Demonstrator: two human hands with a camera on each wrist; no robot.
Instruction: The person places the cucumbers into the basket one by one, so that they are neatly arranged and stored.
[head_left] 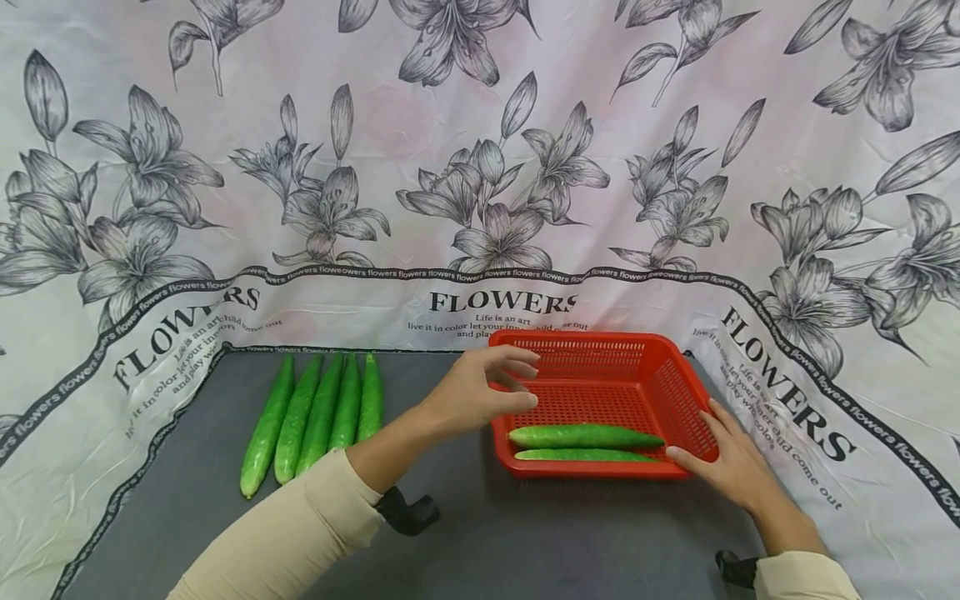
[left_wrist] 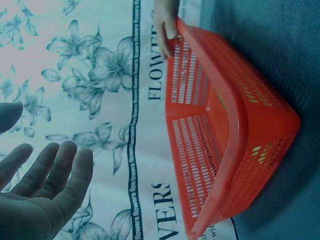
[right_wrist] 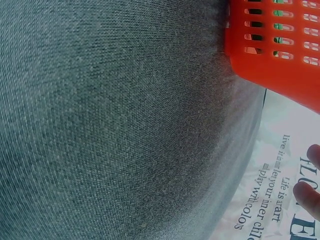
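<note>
My left hand [head_left: 483, 385] hovers by the left rim of a red plastic basket [head_left: 600, 339], its fingers loosely curved and nothing in them. In the left wrist view those fingers [left_wrist: 55, 170] stand apart from the basket. My right hand [head_left: 731, 462] is at the basket's right rim, thumb and fingers spread, touching it near the front corner. Two green cucumbers lie inside along the front wall: an upper cucumber [head_left: 585, 436] and a partly hidden lower cucumber [head_left: 585, 455]. Several more cucumbers [head_left: 303, 417] lie side by side at left, some partly behind my left forearm.
A dark grey cloth [head_left: 525, 542] covers the table under the basket. Behind it and along both sides hangs a white curtain [head_left: 480, 208] printed with flowers and lettering. Black straps [head_left: 405, 510] sit at the wrists.
</note>
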